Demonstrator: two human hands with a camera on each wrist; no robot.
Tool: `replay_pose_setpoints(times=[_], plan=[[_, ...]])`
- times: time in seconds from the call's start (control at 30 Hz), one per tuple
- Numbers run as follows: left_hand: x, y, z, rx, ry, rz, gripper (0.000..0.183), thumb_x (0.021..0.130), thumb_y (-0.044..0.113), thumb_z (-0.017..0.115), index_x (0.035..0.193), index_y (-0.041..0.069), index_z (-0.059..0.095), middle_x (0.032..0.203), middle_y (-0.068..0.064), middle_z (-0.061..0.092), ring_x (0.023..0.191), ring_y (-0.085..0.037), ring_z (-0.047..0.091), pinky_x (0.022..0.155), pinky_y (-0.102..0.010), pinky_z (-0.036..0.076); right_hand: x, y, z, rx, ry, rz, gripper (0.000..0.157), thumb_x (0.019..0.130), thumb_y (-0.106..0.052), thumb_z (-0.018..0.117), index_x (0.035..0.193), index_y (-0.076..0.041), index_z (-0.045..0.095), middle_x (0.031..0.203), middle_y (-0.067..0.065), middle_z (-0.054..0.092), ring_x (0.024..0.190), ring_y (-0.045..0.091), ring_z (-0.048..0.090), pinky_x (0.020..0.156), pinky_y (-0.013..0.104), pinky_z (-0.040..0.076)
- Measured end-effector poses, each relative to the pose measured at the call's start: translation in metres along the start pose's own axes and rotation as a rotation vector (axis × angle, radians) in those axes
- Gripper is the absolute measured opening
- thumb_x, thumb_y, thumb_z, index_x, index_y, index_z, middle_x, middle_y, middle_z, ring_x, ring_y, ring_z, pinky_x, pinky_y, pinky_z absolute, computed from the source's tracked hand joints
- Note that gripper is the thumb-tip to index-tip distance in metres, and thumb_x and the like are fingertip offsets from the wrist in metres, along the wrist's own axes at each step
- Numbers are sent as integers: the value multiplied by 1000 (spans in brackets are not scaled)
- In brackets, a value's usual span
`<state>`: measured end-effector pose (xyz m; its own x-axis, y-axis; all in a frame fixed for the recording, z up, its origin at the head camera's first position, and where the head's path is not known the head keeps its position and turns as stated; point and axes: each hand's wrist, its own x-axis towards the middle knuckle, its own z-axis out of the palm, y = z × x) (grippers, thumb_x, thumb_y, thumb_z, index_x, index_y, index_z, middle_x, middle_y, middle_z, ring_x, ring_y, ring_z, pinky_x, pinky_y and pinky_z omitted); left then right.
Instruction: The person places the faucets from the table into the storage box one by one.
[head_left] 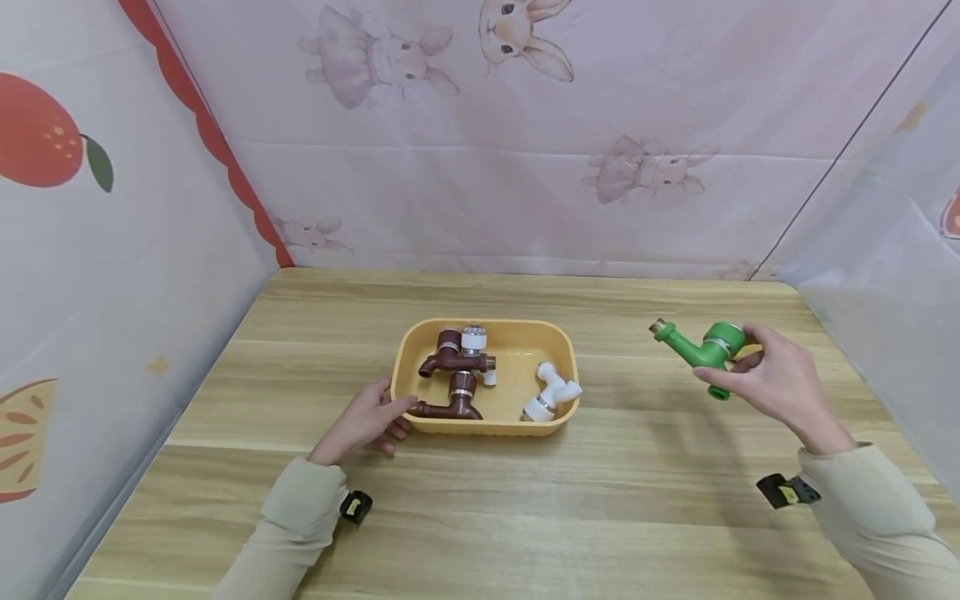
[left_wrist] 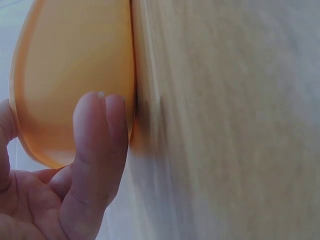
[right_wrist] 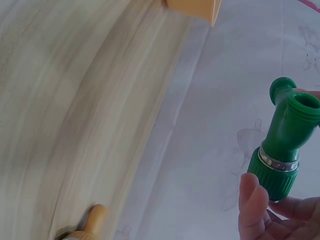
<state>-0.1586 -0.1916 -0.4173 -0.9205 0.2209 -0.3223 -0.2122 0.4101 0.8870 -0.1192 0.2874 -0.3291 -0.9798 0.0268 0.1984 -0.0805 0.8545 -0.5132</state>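
Note:
In the head view my right hand [head_left: 783,379] holds a green faucet [head_left: 712,354] up over the right part of the table, thumb and fingers around it. Its brass-threaded end points left. The right wrist view shows fingertips at the ribbed knob of this green faucet [right_wrist: 285,130]. My left hand [head_left: 366,421] grips the left end of a yellow plastic basin [head_left: 480,427], thumb at the rim and other fingers against the outer wall. Inside the basin lie two dark brown faucets [head_left: 453,360], a white one with a clear-topped knob [head_left: 474,340], and another white faucet [head_left: 551,392] at the right.
A wood-grain table [head_left: 525,517] carries everything. An orange-yellow piece [right_wrist: 95,220] lies on it near the right hand, mostly out of frame. Printed fabric walls [head_left: 525,208] enclose the back and both sides.

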Motion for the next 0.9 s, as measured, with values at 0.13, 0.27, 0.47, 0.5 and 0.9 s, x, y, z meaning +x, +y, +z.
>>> replay_pose_setpoints(times=[0.13, 0.27, 0.47, 0.5, 0.9], plan=[[0, -1, 0, 3, 3, 4, 43, 90, 24, 55, 121, -3, 43, 76, -14, 61, 63, -23, 59, 46, -36, 55, 3, -3, 1, 5, 5, -20, 63, 72, -35, 76, 114, 5, 51, 92, 21, 59, 61, 2, 54, 47, 23, 46], [1, -2, 0, 1, 5, 5, 44, 90, 25, 56, 121, -3, 42, 77, -15, 61, 63, -23, 59, 47, -36, 55, 6, -5, 0, 11, 10, -38, 61, 72, -34, 76, 113, 3, 52, 91, 20, 60, 60, 0, 54, 46, 24, 46], [0, -1, 1, -8, 4, 0, 45, 91, 26, 56, 122, -3, 42, 78, -16, 61, 64, -24, 59, 48, -36, 55, 10, -9, 0, 12, 9, -44, 63, 71, -34, 77, 115, 3, 52, 86, 18, 62, 58, -1, 52, 45, 24, 44], [0, -1, 1, -9, 3, -1, 45, 91, 26, 55, 123, -3, 42, 78, -16, 60, 64, -24, 59, 48, -36, 55, 11, -10, 0, 12, 10, -44, 64, 70, -35, 78, 115, 3, 51, 85, 17, 62, 58, -2, 52, 45, 24, 43], [1, -1, 2, -19, 16, -22, 42, 91, 24, 55, 121, -3, 43, 77, -16, 61, 63, -23, 59, 48, -35, 55, 19, -27, 0, 11, 3, -91, 64, 70, -32, 78, 115, 5, 51, 84, 17, 62, 63, 15, 58, 47, 24, 45]])
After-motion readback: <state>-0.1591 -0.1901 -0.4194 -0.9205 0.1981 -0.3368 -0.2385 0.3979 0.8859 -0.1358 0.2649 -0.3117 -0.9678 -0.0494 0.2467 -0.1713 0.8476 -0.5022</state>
